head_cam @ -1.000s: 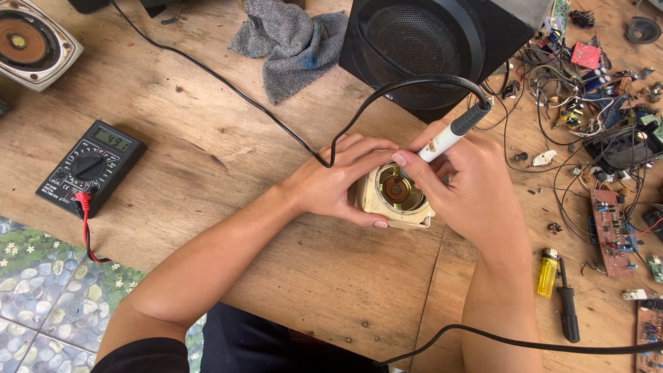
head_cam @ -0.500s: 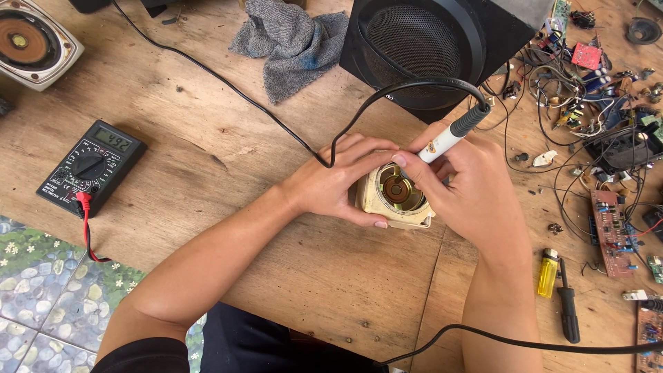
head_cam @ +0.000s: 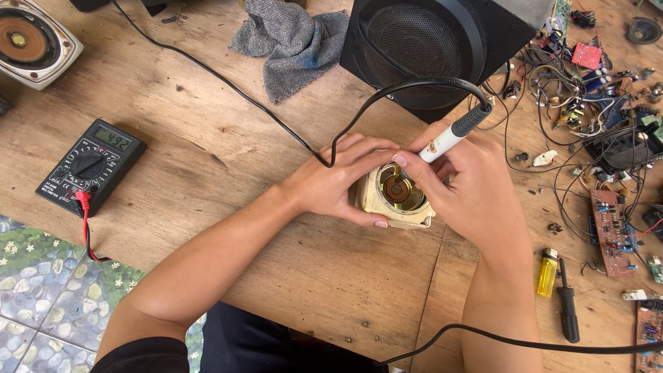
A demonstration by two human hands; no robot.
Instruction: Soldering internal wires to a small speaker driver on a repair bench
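Head view is showing me both hands meeting over a small speaker [head_cam: 396, 195] near the middle of the wooden table [head_cam: 207, 159]. My left hand [head_cam: 331, 183] is gripping the cream-coloured frame of that speaker from its nine o'clock side, fingers arched over the top edge and thumb pressing along the lower edge, so the hand is clamped on it. My right hand [head_cam: 476, 190] is coming in from three o'clock and is pinching a soldering iron [head_cam: 452, 135] like a pen, fingers closed tight around its white barrel; the tip is hiding behind my fingers, so I cannot tell what it is touching. Its black cord [head_cam: 290, 128] is looping up and over toward twelve o'clock, then trailing away toward eleven o'clock.

At twelve o'clock from the hands, a big black speaker box [head_cam: 428, 48] is standing close by, and a grey rag [head_cam: 290, 41] is lying just beside it at eleven o'clock. Out at nine o'clock a black multimeter [head_cam: 90, 166] is sitting with a red lead plugged in. Far off at ten o'clock another speaker [head_cam: 31, 41] is lying face up. At four o'clock a yellow lighter [head_cam: 547, 273] and a black screwdriver [head_cam: 566, 304] are lying side by side. Loose circuit boards and wires [head_cam: 601, 117] are crowding the two o'clock corner.
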